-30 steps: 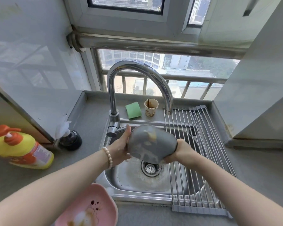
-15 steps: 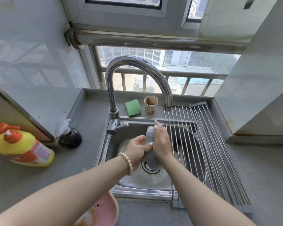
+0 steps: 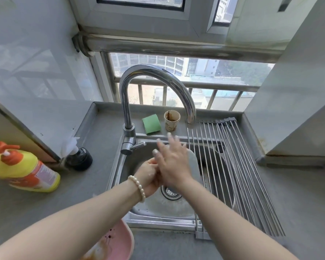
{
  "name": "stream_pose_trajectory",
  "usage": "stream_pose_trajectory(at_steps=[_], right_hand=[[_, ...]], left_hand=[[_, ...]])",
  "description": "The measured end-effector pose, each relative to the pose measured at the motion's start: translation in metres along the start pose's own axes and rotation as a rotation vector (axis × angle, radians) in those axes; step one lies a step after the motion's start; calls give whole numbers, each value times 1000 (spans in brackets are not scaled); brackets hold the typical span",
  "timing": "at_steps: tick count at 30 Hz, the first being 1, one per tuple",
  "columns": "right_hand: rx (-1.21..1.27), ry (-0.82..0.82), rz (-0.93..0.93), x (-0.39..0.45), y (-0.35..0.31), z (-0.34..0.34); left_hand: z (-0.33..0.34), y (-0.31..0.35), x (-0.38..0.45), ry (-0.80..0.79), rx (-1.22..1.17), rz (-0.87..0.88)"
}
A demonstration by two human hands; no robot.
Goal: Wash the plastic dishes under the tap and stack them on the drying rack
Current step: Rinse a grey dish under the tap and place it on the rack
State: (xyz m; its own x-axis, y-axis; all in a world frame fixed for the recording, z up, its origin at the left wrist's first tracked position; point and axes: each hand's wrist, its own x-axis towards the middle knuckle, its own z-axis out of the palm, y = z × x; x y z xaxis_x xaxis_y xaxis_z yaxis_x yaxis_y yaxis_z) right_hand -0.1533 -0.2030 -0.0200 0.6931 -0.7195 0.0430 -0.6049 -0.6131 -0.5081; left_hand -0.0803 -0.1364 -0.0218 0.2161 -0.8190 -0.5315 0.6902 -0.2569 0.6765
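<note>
Over the sink, the left hand grips the grey plastic dish while the right hand rubs it flat-fingered; light, stiff, likely slippery wet, best held by its rim

Both hands meet over the sink, the left hand gripping a dish, the right hand flat on it. Tap behind, rack right, bottle far left, bowl nearer.
</note>
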Motion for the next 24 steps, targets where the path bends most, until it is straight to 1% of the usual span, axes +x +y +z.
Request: stream_pose_trajectory(at_steps=[2, 3, 4, 5, 6, 8, 10, 11, 12, 13, 14, 15, 16, 17, 18, 19, 20, 21, 22, 23, 24], right_hand=[[-50, 46, -256, -19, -9, 7], [-39, 72, -329, -28, 1, 9], [-11, 109, -364, -32, 16, 8], [26, 126, -327, -31, 33, 7], [108, 117, -215, -28, 46, 2], [417, 58, 126, -14, 59, -9], [775, 107, 438, -2, 57, -20], [947, 137, 603, 3, 59, -25], [1131, 123, 756, 5, 62, -32], [1300, 56, 863, 5, 61, -39], [1427, -46, 931, 5, 57, -45], [1483, -130, 961, 4, 53, -48], [1511, -172, 981, 5, 47, -48], [1512, -160, 993, 6, 42, -47], [1500, -88, 991, 8, 37, -45], [1438, 36, 958, 9, 32, -43], [1372, 158, 885, 7, 26, -42], [1278, 252, 777, 6, 23, -40], [1175, 305, 649, 3, 19, -37], [1046, 330, 478, -3, 15, -33], [871, 359, 260, -11, 10, -28]], left_hand=[[-3, 5, 4, 10, -21, 39], [-5, 9, 4, -11, -64, 65], [-7, 14, 2, -28, -86, 82], [-9, 17, 1, -46, -82, 76], [-10, 19, 0, -55, -61, 53], [-12, 21, -2, -75, -28, -16], [-12, 20, -1, -87, -11, -37], [-12, 22, 0, -58, -13, -29], [-12, 23, 3, -11, -14, -11], [-12, 25, 7, 47, -9, 2], [-12, 24, 12, 121, 39, 22], [-11, 24, 16, 216, 166, 34], [-8, 23, 20, 346, 368, 32], [-5, 20, 25, 471, 561, 32], [-3, 16, 26, 564, 675, 64], [-1, 12, 21, 580, 713, 110], [3, 9, 18, 565, 685, 131], [11, 9, 19, 524, 658, 99], [19, 9, 22, 470, 561, 42], [29, 12, 24, 423, 397, -69], [35, 17, 24, 349, 193, -199]])
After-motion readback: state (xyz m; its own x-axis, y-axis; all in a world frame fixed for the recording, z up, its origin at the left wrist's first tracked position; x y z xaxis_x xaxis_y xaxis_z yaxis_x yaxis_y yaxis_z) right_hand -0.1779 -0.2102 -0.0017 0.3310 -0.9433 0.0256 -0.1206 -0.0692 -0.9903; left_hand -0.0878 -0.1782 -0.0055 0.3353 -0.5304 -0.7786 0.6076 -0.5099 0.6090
